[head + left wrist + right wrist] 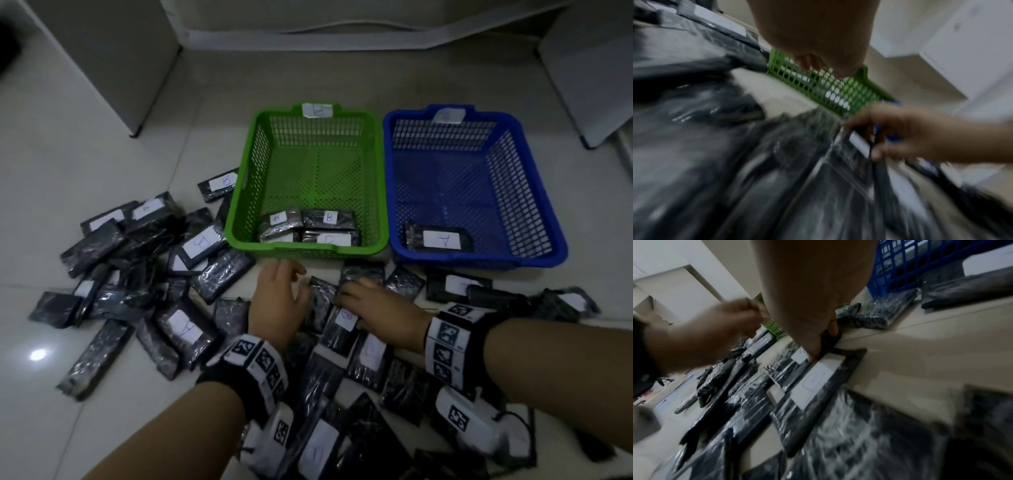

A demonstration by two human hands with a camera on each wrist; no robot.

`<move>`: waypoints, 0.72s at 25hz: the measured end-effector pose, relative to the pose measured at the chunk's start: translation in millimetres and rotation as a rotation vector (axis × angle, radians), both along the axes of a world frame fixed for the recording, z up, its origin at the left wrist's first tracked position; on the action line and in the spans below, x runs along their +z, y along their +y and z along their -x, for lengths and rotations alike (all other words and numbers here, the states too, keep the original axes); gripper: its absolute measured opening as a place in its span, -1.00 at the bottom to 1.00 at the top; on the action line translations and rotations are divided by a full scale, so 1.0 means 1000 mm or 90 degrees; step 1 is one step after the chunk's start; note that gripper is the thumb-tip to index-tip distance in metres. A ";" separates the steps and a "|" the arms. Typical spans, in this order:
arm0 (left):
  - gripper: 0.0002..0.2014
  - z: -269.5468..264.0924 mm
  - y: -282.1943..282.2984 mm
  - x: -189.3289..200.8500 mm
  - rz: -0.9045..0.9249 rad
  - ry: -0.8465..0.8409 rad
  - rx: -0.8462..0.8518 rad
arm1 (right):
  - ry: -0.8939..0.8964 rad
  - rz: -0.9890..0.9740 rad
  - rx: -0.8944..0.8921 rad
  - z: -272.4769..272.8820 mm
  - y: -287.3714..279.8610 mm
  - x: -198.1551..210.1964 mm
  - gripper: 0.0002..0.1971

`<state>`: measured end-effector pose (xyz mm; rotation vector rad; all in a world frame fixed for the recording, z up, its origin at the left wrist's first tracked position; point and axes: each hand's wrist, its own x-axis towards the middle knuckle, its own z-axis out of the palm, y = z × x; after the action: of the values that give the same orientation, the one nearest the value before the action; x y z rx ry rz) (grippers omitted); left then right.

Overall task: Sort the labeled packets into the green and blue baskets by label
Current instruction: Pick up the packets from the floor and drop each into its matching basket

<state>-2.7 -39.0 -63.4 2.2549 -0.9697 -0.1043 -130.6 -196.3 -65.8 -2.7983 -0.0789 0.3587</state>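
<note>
A dark packet (342, 323) with a white label is pinched by the right hand (380, 310). The left hand (277, 301) is held loosely spread above the pile, near the green basket (239, 212).

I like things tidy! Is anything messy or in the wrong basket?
No wrong basket: the green basket holds B packets, the blue basket an A packet. The unsorted packets lie scattered and overlapping on the floor.

Blue basket's label (448, 115) too blurred to read.
</note>
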 end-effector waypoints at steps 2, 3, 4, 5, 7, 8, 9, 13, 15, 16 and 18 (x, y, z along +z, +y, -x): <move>-0.74 0.016 0.009 -0.015 -0.099 0.027 -0.025 | -0.024 0.065 0.013 -0.002 0.000 0.007 -0.57; -0.62 0.021 0.010 -0.020 -0.147 0.048 -0.016 | -0.038 0.084 0.010 -0.001 -0.001 0.009 -0.61; -0.50 0.023 0.009 -0.026 -0.187 0.077 0.005 | -0.052 0.084 0.003 0.002 -0.002 0.009 -0.65; -0.40 0.024 0.006 -0.028 -0.215 0.110 0.026 | -0.066 0.072 -0.003 0.006 -0.004 0.010 -0.70; -0.36 0.018 -0.003 -0.027 -0.239 0.198 0.046 | -0.071 0.023 -0.035 0.011 -0.010 0.016 -0.81; -0.42 0.014 -0.006 -0.025 -0.250 0.240 0.041 | -0.068 -0.015 -0.068 0.013 -0.012 0.021 -0.83; -0.53 0.010 -0.009 -0.020 -0.270 0.264 0.020 | -0.069 -0.058 -0.112 0.015 -0.016 0.028 -0.83; -0.80 -0.005 -0.002 0.002 -0.255 0.316 -0.070 | -0.115 -0.243 -0.281 0.006 -0.023 0.061 -0.81; -0.74 -0.014 0.007 0.018 -0.239 0.356 -0.145 | -0.216 -0.287 -0.356 -0.006 -0.025 0.076 -0.81; -0.71 -0.018 0.010 0.027 -0.227 0.346 -0.193 | -0.258 -0.294 -0.392 -0.013 -0.026 0.081 -0.81; -0.73 -0.025 0.012 0.049 -0.141 0.200 -0.254 | -0.289 -0.305 -0.455 -0.033 -0.032 0.089 -0.81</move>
<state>21.9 -26.6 -14.6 2.1161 -1.2656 -0.7505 -98.0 -228.5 23.4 -2.1870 0.6282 -0.4126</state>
